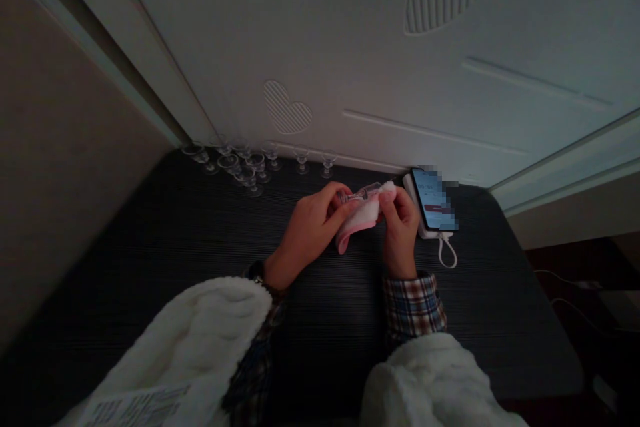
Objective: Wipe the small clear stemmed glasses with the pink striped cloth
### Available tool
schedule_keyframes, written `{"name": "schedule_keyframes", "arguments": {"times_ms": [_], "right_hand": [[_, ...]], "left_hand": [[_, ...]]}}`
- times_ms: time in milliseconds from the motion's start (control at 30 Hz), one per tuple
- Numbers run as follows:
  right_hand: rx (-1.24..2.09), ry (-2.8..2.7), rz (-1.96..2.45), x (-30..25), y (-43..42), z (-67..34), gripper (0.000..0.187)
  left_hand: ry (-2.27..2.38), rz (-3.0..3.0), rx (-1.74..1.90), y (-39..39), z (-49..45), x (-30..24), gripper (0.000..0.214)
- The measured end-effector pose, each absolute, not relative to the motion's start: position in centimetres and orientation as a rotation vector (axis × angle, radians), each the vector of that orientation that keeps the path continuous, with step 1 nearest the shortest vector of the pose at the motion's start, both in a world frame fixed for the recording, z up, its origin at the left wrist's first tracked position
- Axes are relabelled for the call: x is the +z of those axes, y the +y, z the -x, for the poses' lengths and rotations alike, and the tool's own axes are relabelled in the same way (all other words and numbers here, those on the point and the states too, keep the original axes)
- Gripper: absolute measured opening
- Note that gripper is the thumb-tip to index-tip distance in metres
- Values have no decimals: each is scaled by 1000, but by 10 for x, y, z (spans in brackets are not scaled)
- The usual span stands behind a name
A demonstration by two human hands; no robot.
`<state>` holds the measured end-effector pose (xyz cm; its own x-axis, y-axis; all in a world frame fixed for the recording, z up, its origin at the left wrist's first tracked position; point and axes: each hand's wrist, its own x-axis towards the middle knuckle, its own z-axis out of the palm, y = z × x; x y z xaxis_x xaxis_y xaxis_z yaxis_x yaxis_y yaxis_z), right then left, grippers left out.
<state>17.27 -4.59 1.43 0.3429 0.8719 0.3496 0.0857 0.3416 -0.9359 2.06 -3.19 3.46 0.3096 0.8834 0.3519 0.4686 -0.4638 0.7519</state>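
Over the dark table, my left hand (pixel 317 220) pinches a small clear stemmed glass (pixel 367 192) at its left end. The glass lies tilted on its side between my hands. My right hand (pixel 401 223) grips a pink-edged white cloth (pixel 364 215) close to the glass's other end. Part of the cloth hangs below the glass, its pink border curling down near my left fingers. The fingers of both hands are closed, and they partly hide the glass and the cloth.
Several clear stemmed glasses (pixel 255 163) stand at the table's back left. A lit phone (pixel 434 200) rests on a white block with a looped strap (pixel 449 250) at right. A white panel with heart reliefs (pixel 290 107) rises behind the black table (pixel 200 233).
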Motion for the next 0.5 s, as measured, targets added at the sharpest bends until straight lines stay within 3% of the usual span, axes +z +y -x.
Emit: {"name": "schedule_keyframes", "arguments": {"times_ms": [500], "right_hand": [[672, -1119, 1107, 14, -46, -173, 25]], "left_hand": [[1199, -2076, 1053, -32, -20, 35, 26]]}}
